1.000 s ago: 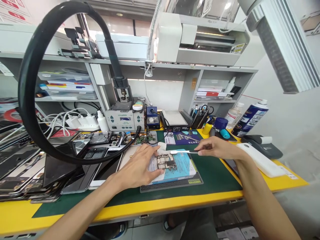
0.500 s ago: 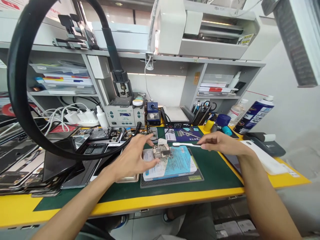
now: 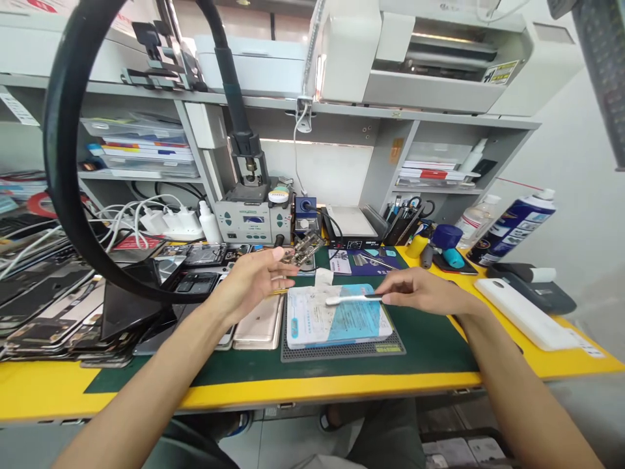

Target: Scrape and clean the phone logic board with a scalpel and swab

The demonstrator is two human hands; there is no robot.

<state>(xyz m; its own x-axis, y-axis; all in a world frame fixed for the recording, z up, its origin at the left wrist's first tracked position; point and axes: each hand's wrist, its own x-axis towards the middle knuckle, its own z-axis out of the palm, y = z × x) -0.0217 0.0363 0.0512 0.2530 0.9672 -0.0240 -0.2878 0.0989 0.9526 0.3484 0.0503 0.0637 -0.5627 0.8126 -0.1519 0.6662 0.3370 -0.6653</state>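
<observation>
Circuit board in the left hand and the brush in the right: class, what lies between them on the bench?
In the head view, a small white wipe lies on the green mat, between circuit board and brush.

Bright, even daylight, soft shadows — edges bowed, corners slightly blurred

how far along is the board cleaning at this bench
Done, by the look of it: the small bare circuit board is off the blue-and-white pad, pinched up in the left hand. In hand: the right hand holds a white-headed brush low over that pad, beside a crumpled white tissue. Left: the gold phone back lies apart, board not fitted.
</observation>
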